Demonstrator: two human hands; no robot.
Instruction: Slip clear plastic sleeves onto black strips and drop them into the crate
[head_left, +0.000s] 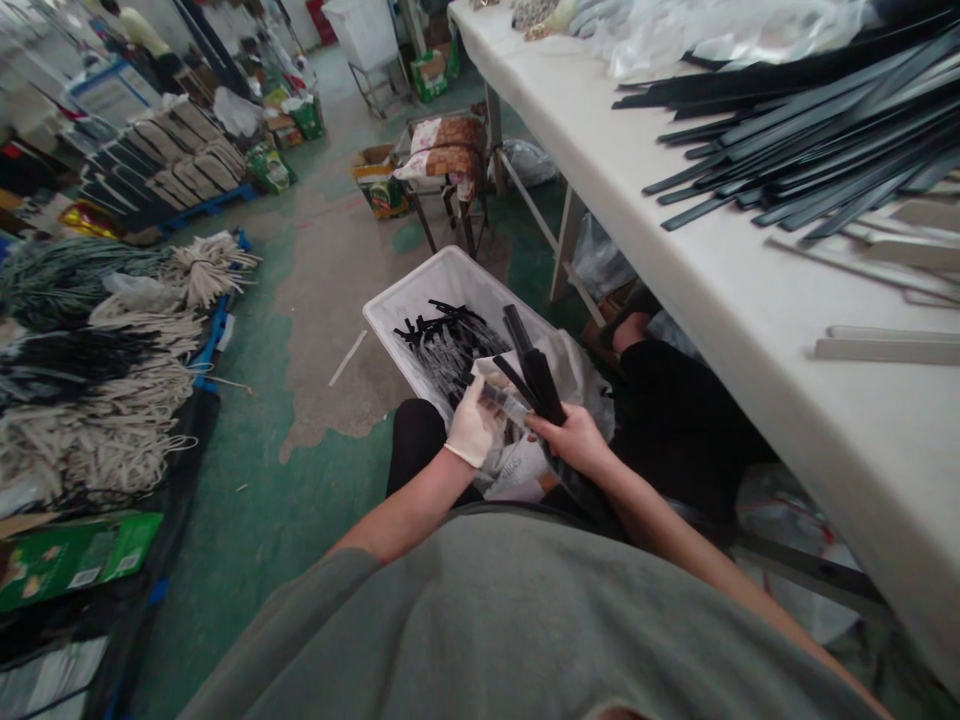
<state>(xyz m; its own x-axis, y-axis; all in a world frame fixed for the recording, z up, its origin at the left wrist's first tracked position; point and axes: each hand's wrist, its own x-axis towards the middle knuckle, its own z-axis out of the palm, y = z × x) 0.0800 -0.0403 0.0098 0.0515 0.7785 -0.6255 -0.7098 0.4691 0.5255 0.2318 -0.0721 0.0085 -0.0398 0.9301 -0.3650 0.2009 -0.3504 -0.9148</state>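
My left hand (478, 425), in a pale glove, is closed on a short clear plastic piece (504, 402) in front of my lap. Bare and wrapped around a bundle of long black strips (541, 378), my right hand (576, 438) has its thumb and fingertips at the other end of that clear piece. The bundle points up and away from me. Just beyond both hands stands a white plastic bin (401, 335), holding many short black and clear pieces (448, 345). A whitish plastic bag (574, 365) hangs over its near right side.
On my right runs a long white table (645, 250) bearing black strips (810, 140) and beige strips (885, 347). A stool with a patterned cushion (442, 145) stands past the bin. Bundled cords (97, 390) lie on the left. A person (142, 35) is far back.
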